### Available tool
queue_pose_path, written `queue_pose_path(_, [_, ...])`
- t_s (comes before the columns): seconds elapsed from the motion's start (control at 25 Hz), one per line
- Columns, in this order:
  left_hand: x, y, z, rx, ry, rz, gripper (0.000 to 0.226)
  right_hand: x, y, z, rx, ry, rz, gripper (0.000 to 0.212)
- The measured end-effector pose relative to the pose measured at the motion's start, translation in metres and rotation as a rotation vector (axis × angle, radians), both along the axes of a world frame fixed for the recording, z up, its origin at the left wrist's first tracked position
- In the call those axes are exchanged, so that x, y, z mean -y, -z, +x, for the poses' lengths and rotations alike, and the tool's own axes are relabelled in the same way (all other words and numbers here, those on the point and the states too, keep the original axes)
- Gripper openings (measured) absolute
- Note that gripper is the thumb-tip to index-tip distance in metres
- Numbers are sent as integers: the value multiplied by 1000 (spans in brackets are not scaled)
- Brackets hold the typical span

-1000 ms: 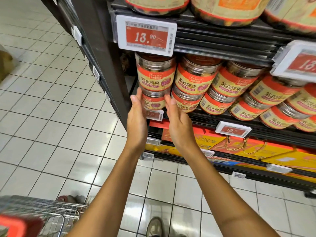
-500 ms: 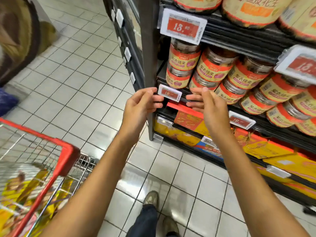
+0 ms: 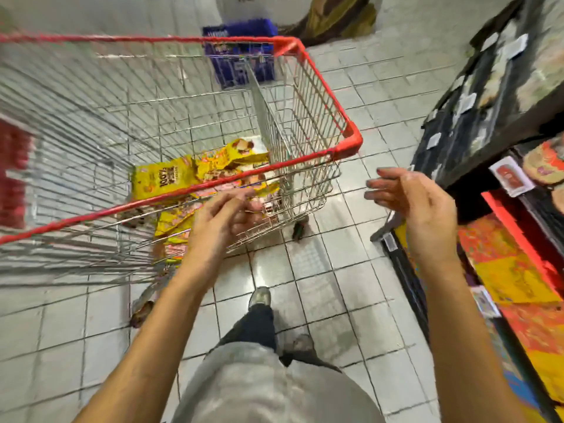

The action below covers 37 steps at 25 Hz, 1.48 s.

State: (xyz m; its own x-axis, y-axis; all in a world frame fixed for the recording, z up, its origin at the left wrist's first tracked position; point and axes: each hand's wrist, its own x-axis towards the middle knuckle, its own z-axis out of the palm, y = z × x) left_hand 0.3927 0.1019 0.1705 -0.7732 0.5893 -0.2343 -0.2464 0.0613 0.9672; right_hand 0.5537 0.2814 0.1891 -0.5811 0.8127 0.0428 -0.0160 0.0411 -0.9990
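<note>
**Both hands empty, right by the cart**

Wire shopping cart (image 3: 351, 141) with the red rim, directly under and ahead of the left fingers, parked on the tiled floor (image 3: 335, 270), just left of the right fingers. Left hand (image 3: 225, 218) over the near end of the basket, fingers (image 3: 244, 196) loosely curled, nothing visible in them. Too smeared to say whether touching the wire or not.

Right hand (image 3: 421, 206) out in the gap between cart and shelf, palm turned toward the cart, fingers (image 3: 384, 184) relaxed and a bit spread. Gripping nothing, clear of both the rim and the shelf edge.

Down inside the basket, below and beyond the left fingers: a heap of yellow snack bags (image 3: 161, 181), lying on the wire bottom. Past the far end of the cart, well away from either hand: a blue crate (image 3: 241, 35).

Right of the right fingers: dark shelf (image 3: 476, 141) with a white-and-red price tag (image 3: 511, 177) on its edge, and orange and yellow boxes (image 3: 512, 270) one level down. Underneath, between the forearms: one shoe (image 3: 260, 296) on the tiles.
</note>
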Motion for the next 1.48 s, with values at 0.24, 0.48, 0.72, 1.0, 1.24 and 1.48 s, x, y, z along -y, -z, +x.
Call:
queue_pose_path(0.24, [109,4,-83,20,-361,78,19,56,11,-112,23,-220,-38,33])
queue_pose_path(0.48, [198,-25,-198,-95,-501,53,18,114,1,-254,-11,-291,-59,32])
queue_pose_path(0.72, [276,-69,-244,-192,-601,31,16,212,-33,-379,19,-690,39,31])
queue_pose_path(1.0, [404,-116,-259,-311,-528,59,21,377,-66,-445,47,-1003,293,28])
queue_pose_path(1.24, [510,-124,-363,-412,-136,-29,16,492,-67,-491,152,-765,287,34])
queue_pose_path(1.48, [515,-121,-466,-414,46,-17,22,553,-64,-537,431,-691,169,43])
